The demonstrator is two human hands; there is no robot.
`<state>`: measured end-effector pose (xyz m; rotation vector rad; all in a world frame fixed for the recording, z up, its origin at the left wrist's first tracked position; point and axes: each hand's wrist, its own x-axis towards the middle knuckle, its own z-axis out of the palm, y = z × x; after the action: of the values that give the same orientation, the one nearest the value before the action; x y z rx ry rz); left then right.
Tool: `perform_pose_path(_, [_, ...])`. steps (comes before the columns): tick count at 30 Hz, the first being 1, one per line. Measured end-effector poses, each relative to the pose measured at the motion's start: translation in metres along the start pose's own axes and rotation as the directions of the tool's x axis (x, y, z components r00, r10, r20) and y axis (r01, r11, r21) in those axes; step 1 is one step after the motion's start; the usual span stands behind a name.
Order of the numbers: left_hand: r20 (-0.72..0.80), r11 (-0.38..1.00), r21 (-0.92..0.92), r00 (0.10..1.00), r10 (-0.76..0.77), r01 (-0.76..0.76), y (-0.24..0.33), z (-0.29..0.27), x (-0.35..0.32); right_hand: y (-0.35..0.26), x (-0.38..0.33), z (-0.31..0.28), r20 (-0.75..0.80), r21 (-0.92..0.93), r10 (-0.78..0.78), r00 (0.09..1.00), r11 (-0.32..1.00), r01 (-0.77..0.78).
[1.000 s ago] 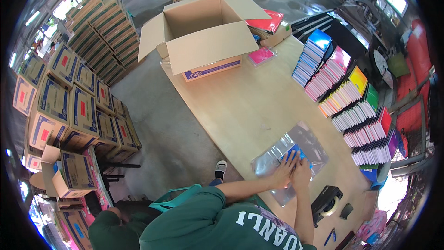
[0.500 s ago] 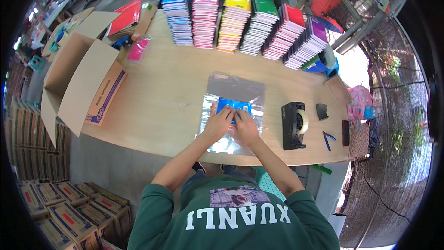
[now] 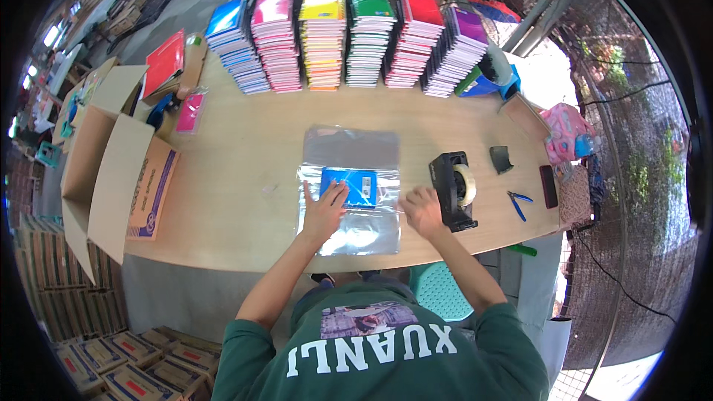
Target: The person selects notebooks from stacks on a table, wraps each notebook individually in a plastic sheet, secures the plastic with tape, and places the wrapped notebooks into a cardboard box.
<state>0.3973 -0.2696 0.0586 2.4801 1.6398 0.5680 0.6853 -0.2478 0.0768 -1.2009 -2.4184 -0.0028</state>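
A small blue notebook (image 3: pixel 359 187) lies on clear plastic bags (image 3: pixel 349 150) in the middle of the table; whether it is inside a bag I cannot tell. My left hand (image 3: pixel 327 208) rests over its left part, fingers stretched out and apart. My right hand (image 3: pixel 423 212) is off the notebook, between the bags' right edge and a black tape dispenser (image 3: pixel 448 187) with a pale roll. Its fingers are curled together; anything in them is hidden.
Tall notebook stacks in several colours, such as a yellow stack (image 3: pixel 322 44), line the far edge. An open carton (image 3: pixel 119 171) stands left, near a pink packet (image 3: pixel 191 113). Blue-handled pliers (image 3: pixel 520 204) and a dark phone-like slab (image 3: pixel 549 186) lie right. A green stool (image 3: pixel 441 291) stands below.
My right hand has left the notebook and moved right toward the tape dispenser, its fingers curling. My left hand stays on the notebook, spread flatter. The whole view has shifted a little.
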Motion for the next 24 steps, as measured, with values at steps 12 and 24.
perform_pose_path(12, [-0.018,0.998,-0.045,0.999,-0.034,0.033,-0.003,0.012,0.003,0.097,-0.085,-0.091,0.621,0.44,0.776,0.106,-0.235,-0.867])
perform_pose_path(24, [-0.071,1.0,-0.013,0.997,-0.023,0.022,-0.006,0.014,-0.002,0.022,-0.152,-0.058,0.348,0.775,0.933,0.092,-0.231,-0.589])
